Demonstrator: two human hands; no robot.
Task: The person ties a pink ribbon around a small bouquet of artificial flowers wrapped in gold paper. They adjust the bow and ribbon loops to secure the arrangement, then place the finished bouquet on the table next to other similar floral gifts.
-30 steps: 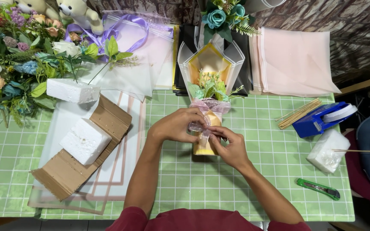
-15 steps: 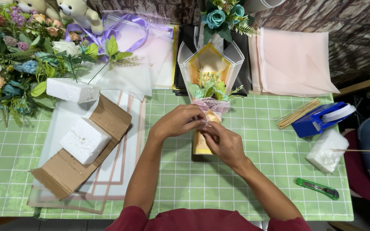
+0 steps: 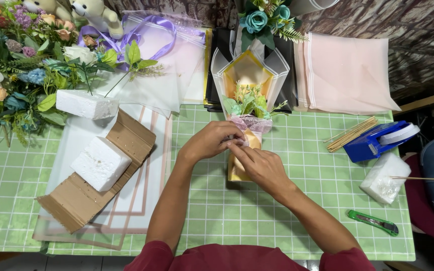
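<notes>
A small bouquet point(image 3: 247, 80) lies on the green checked table point(image 3: 217, 200), wrapped in white and gold paper, with yellow flowers and green leaves showing. A pink mesh band point(image 3: 254, 123) crosses its narrow neck, above a gold stem wrap. My left hand point(image 3: 211, 141) and my right hand point(image 3: 257, 163) meet at that neck, fingers pinched together on the pink band. The fingertips hide whatever sits between them.
A white foam block point(image 3: 100, 163) rests on a flattened cardboard box point(image 3: 84, 193) at the left; another foam block point(image 3: 86, 104) holds green stems. Artificial flowers point(image 3: 6, 75) fill the far left. On the right are pink paper sheets point(image 3: 350, 75), wooden skewers point(image 3: 351, 134), a blue tape dispenser point(image 3: 377, 140), foam point(image 3: 384, 178) and a green cutter point(image 3: 372, 222).
Both hands stay at the bouquet's neck. The right hand has slid slightly down and right, and the fingers have shifted on the pink band.
</notes>
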